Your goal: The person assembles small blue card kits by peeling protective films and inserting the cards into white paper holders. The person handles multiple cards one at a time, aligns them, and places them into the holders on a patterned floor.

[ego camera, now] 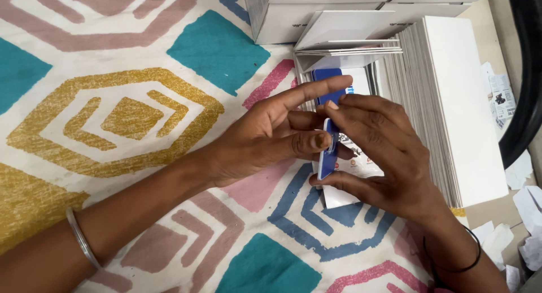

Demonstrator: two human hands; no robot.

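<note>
Two hands pinched a small blue-and-white carton over a patterned mat.

At nine o'clock of the scene a silver bangle [82,243] circled the left forearm. The left hand [265,137] grasped the blue-and-white carton [328,152] from its nine o'clock side, thumb pressed to the blue face, index finger stretched toward one o'clock. The right hand [384,157] clasped the same carton from three o'clock, fingers over its top, thumb under its six o'clock end. The carton stood edge-on between the palms, so its shape was hard to judge, and fingers covered most of it. Beneath lay more flat printed cartons [350,180], partly hidden. At two o'clock a stack of white flat cards [451,101] leaned in a row; white boxes [316,10] at twelve o'clock were cut off by the frame.
</note>
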